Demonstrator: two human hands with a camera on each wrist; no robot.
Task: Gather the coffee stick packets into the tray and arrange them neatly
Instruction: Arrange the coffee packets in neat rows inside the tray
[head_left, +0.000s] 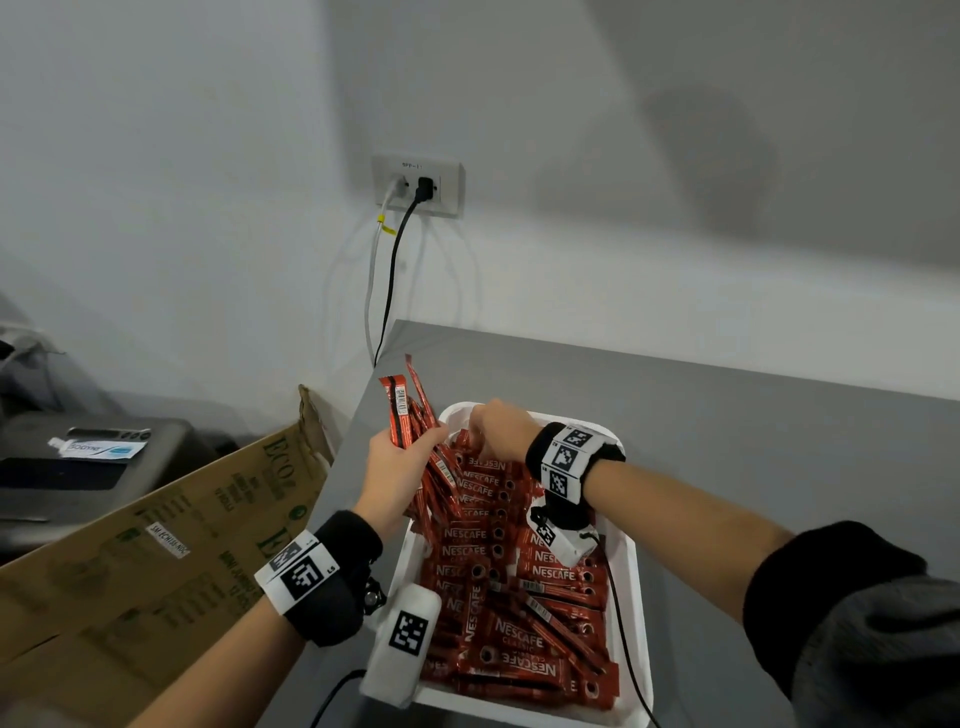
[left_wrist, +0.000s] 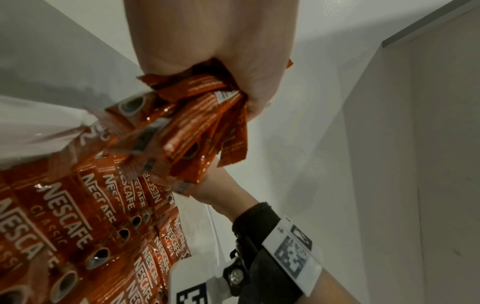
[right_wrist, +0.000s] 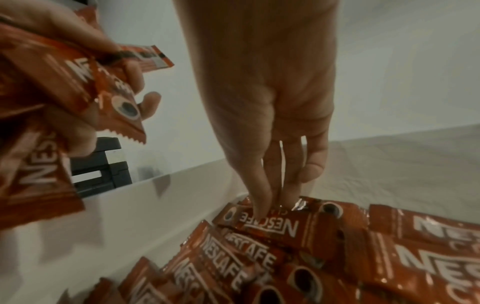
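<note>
A white tray on the grey table holds many red Nescafe stick packets, some in rows, some lying crosswise. My left hand grips a bundle of packets above the tray's far left corner, their ends fanning upward. In the left wrist view that left hand wraps the bundle over the packets in the tray. My right hand reaches down into the tray's far end. There its straight fingers touch a packet beside the tray wall.
The tray sits near the table's left edge. An open cardboard box stands just left of the table, with a dark bin beyond it. A wall socket has two cables hanging behind the table. Bare tabletop lies to the right.
</note>
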